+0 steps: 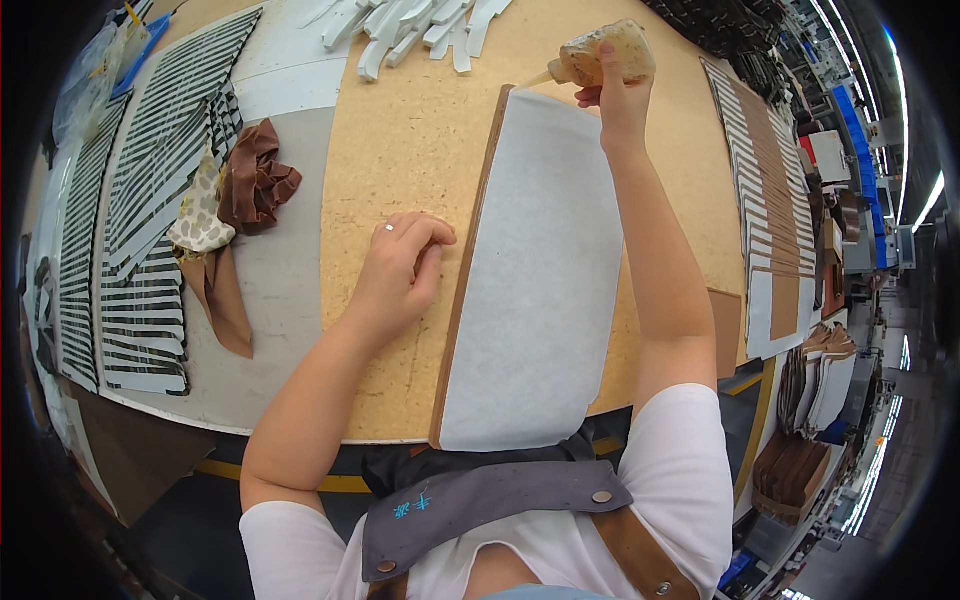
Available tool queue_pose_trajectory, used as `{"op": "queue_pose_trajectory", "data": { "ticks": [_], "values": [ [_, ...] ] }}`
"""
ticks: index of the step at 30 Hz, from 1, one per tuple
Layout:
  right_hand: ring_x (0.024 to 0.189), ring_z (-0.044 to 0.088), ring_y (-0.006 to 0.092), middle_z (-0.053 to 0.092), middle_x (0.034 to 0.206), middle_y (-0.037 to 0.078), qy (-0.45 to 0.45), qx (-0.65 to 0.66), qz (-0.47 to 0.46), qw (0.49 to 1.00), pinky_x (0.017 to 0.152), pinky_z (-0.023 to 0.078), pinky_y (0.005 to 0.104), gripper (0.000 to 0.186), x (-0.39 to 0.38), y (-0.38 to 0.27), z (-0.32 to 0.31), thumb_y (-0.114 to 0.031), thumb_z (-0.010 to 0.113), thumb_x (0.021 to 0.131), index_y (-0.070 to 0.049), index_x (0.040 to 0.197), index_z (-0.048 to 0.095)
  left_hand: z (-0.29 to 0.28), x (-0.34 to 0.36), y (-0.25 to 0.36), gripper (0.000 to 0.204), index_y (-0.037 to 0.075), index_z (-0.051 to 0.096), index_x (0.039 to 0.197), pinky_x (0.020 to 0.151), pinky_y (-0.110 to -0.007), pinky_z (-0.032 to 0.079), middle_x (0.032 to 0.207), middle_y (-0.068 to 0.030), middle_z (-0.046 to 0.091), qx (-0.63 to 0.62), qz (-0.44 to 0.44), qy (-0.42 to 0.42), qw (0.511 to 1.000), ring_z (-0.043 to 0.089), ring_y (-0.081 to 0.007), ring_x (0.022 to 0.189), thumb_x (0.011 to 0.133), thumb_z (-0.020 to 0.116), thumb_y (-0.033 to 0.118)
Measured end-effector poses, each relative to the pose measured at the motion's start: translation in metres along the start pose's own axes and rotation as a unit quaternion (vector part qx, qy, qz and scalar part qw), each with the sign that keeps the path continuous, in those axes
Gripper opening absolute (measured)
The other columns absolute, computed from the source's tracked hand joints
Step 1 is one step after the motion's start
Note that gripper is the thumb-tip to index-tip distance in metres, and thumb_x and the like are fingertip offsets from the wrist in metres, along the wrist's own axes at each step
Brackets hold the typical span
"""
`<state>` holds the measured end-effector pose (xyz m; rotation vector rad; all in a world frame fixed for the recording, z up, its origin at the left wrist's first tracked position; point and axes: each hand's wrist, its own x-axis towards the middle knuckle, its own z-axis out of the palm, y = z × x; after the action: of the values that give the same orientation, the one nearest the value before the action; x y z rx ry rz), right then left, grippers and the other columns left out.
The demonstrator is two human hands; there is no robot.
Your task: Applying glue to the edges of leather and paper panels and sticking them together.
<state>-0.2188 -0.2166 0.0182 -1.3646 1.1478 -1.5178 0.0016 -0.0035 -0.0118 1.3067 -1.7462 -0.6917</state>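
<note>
My right hand (622, 95) is closed around a translucent, yellowish squeeze bottle (618, 55) with stained sides. The bottle lies nearly on its side, and its narrow nozzle points left, at the far end of a brown strip (470, 250). This strip runs along the left edge of a long white sheet (540, 270), which reaches from the far part of the table to its front edge. Left of the strip, my left hand (407, 262) rests on the tan board with fingers curled in. It wears a ring, and nothing shows in it.
White strips (420, 25) lie piled at the far edge. Crumpled brown leather (256, 180) and a patterned scrap (203, 215) sit left, beside rows of black-and-white pieces (150, 250). More striped and brown pieces (770, 210) line the right side. A blue tray (145, 55) stands far left.
</note>
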Motion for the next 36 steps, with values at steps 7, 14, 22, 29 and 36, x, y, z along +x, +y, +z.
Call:
{"op": "queue_pose_trajectory", "data": {
  "ticks": [7, 14, 22, 29, 36],
  "values": [
    [0.044, 0.055, 0.012, 0.058, 0.072, 0.008, 0.009, -0.003, -0.024, 1.0, 0.037, 0.045, 0.0213, 0.045, 0.012, 0.007, 0.003, -0.04, 0.068, 0.08, -0.001, 0.095, 0.052, -0.001, 0.002, -0.001, 0.011, 0.005, 0.054, 0.086, 0.081, -0.033, 0.037, 0.089, -0.0051, 0.059, 0.005, 0.009, -0.002, 1.0, 0.052, -0.0231, 0.088, 0.08, 0.049, -0.003],
    [0.043, 0.054, 0.0117, 0.059, 0.07, 0.008, 0.032, -0.016, -0.013, 0.999, 0.037, 0.043, 0.0209, 0.047, 0.015, 0.012, 0.005, -0.041, 0.068, 0.08, 0.0, 0.097, 0.051, -0.001, 0.002, -0.001, 0.011, 0.005, 0.054, 0.087, 0.082, -0.033, 0.037, 0.089, -0.005, 0.059, 0.003, 0.002, -0.01, 1.0, 0.053, -0.023, 0.089, 0.08, 0.05, -0.003],
    [0.04, 0.049, 0.0111, 0.058, 0.076, 0.01, -0.003, 0.001, 0.014, 1.0, 0.034, 0.04, 0.0212, 0.049, 0.005, 0.011, 0.003, -0.04, 0.068, 0.08, 0.0, 0.101, 0.048, -0.001, 0.001, -0.001, 0.012, 0.005, 0.054, 0.087, 0.082, -0.033, 0.037, 0.09, -0.0048, 0.059, 0.005, 0.003, -0.006, 1.0, 0.053, -0.0225, 0.089, 0.081, 0.05, -0.003],
    [0.04, 0.048, 0.0106, 0.058, 0.075, 0.009, 0.01, 0.0, 0.009, 1.0, 0.034, 0.038, 0.0212, 0.048, 0.007, 0.012, 0.004, -0.04, 0.067, 0.081, -0.001, 0.101, 0.048, -0.001, 0.001, 0.001, 0.012, 0.005, 0.054, 0.087, 0.083, -0.033, 0.037, 0.09, -0.0051, 0.059, -0.006, -0.016, -0.012, 1.0, 0.053, -0.0225, 0.089, 0.081, 0.05, -0.004],
    [0.04, 0.047, 0.0106, 0.058, 0.073, 0.009, -0.007, -0.003, 0.028, 1.0, 0.033, 0.037, 0.0213, 0.046, -0.009, 0.008, 0.001, -0.04, 0.066, 0.082, -0.001, 0.101, 0.048, -0.002, 0.001, 0.0, 0.011, 0.003, 0.055, 0.089, 0.078, -0.03, 0.041, 0.095, -0.0058, 0.058, 0.0, -0.014, -0.026, 1.0, 0.051, -0.0212, 0.092, 0.082, 0.049, -0.004]
  ]
}}
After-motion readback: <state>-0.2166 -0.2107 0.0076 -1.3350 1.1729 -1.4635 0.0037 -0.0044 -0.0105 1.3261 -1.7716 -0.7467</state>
